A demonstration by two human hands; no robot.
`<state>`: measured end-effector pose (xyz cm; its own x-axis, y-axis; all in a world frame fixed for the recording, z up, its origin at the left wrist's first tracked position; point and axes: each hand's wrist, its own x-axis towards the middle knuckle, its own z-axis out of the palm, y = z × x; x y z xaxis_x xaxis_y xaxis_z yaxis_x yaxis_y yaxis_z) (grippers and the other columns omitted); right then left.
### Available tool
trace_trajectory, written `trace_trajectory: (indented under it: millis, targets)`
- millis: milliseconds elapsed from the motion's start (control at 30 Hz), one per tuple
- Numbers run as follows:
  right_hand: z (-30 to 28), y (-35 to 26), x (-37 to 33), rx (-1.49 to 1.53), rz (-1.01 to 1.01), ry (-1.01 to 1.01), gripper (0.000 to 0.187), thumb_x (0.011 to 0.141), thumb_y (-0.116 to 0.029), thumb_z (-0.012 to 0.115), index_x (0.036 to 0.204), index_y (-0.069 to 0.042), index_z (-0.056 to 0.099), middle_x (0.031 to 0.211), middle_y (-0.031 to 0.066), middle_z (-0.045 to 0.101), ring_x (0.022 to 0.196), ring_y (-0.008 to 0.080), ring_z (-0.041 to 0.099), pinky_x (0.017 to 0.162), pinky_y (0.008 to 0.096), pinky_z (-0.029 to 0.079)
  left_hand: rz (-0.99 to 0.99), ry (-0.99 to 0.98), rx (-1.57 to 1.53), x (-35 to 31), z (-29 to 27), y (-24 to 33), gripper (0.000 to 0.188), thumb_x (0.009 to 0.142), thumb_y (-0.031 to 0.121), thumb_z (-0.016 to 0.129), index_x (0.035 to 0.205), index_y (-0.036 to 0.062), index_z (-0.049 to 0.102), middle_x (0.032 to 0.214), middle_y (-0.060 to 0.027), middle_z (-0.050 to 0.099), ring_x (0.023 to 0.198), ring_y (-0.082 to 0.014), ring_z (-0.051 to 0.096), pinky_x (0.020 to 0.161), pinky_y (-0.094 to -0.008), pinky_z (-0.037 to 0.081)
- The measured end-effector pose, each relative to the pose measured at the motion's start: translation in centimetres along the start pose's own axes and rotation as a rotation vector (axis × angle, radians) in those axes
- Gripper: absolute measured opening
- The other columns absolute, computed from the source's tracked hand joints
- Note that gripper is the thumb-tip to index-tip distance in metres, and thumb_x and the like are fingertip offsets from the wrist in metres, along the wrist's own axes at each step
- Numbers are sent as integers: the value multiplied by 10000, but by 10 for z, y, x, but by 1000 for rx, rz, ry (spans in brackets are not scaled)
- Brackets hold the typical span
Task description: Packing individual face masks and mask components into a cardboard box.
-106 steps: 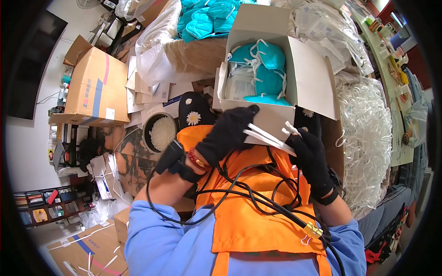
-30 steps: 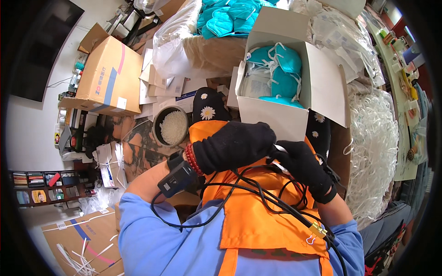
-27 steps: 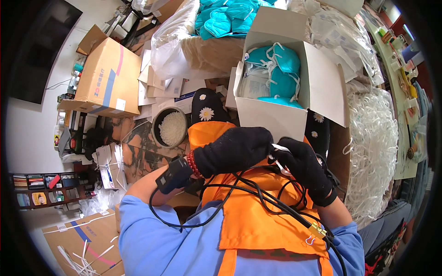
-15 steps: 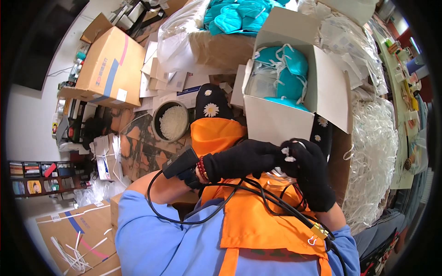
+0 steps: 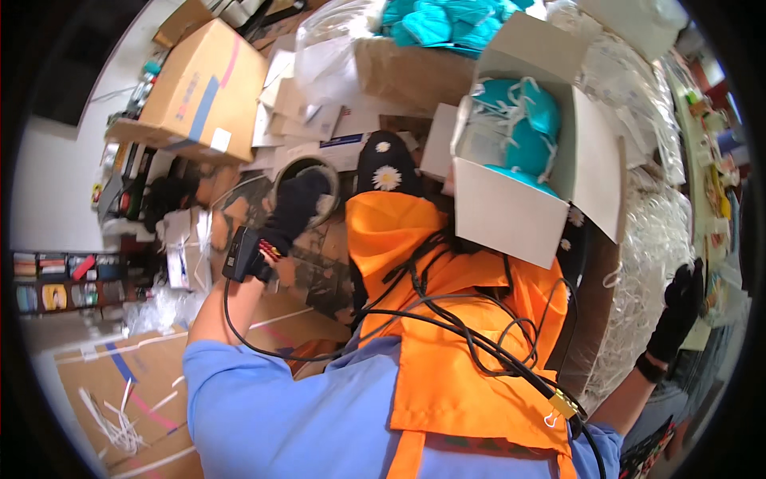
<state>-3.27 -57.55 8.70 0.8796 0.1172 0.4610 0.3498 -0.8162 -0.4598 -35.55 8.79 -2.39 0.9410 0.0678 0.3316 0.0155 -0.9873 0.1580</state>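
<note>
My left hand, in a black glove, reaches into a round grey-green tub. It covers most of the small white pieces inside, and its fingertips cannot be made out. Far out to the right, my black-gloved right hand is beside a heap of white elastic straps, fingers stretched out and nothing visible in them. Before me an open white box contains teal cup-shaped masks with white straps. An orange apron covers my lap, with black cables lying across it.
A large carton stands at the far left, beside flat pieces of card. More teal masks fill a plastic-lined box at the back. Another carton with loose white straps is at the lower left. A cluttered table runs along the right.
My hands have parted from in front of the white box. The left has gone into the tub; the right has swung far right, and the white bit it held no longer shows. The view has shifted.
</note>
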Motion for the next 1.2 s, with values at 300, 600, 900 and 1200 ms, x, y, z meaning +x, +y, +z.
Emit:
trace_trajectory:
  millis: [300, 600, 900, 1200]
  targets:
    - [-55, 39, 62, -935, -142, 9, 329, 888, -210, 613, 1172, -42, 609, 1083, 190, 629, 1083, 359, 568, 943, 410, 441, -465, -123, 213, -87, 68, -164, 88, 787, 115, 595, 795, 55, 659, 800, -131, 645, 763, -309, 638, 629, -403, 491]
    - [-73, 51, 57, -901, -143, -210, 370, 775, -381, 700, 727, -47, 549, 780, 163, 544, 791, 374, 568, 693, 452, 452, -594, -204, 43, 2, 29, -64, 151, 857, 195, 570, 805, 57, 607, 784, -193, 616, 766, -402, 609, 645, -459, 471]
    - [23, -65, 86, -413, -504, -14, 279, 681, -45, 734, 923, -59, 595, 945, 136, 616, 944, 339, 592, 850, 403, 473, -375, 151, -411, 187, 10, 69, 215, 911, 225, 622, 807, 37, 638, 664, -49, 634, 561, -136, 570, 551, -280, 456]
    - [206, -257, 74, -209, -631, -375, 407, 572, -308, 830, 808, -41, 632, 908, 136, 598, 904, 321, 580, 765, 407, 475, 145, 163, 54, 306, 60, 132, 149, 758, 116, 606, 889, 72, 663, 876, -135, 670, 860, -306, 641, 725, -422, 483]
